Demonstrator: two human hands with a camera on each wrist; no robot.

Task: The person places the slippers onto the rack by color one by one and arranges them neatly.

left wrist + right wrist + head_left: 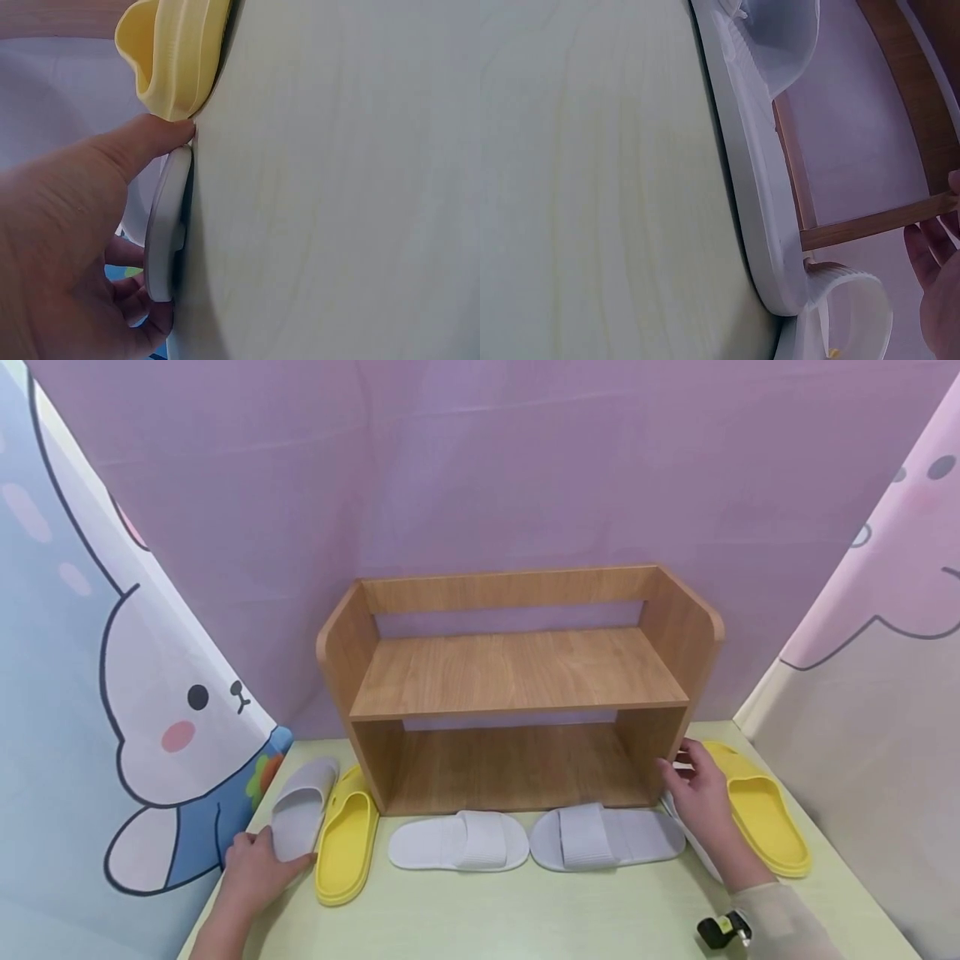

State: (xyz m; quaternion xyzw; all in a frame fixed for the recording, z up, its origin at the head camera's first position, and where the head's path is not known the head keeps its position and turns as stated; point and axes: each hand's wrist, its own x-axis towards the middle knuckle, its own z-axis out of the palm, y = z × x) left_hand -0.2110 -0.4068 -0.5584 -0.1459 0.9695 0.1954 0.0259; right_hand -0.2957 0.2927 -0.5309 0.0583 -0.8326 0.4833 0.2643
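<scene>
At the left, my left hand (258, 872) spans the heel end of a grey slipper (297, 822). In the left wrist view the thumb (154, 139) lies by one edge of that slipper (166, 225), close to a yellow slipper (184, 56), and the fingers curl at the other edge. My right hand (701, 789) pinches the front edge of the right side panel of a two-tier wooden shelf (517, 672). The right wrist view shows its fingers (922, 251) on the panel's outer side. Part of a white slipper (678, 818) is hidden under the right hand.
Before the shelf lie a white slipper (420, 843) and a grey slipper (645, 839), sideways. Yellow slippers stand left (347, 852) and right (765, 822) of the shelf on a pale tabletop (480, 918). A purple cloth (510, 468) hangs behind; printed cloths flank both sides.
</scene>
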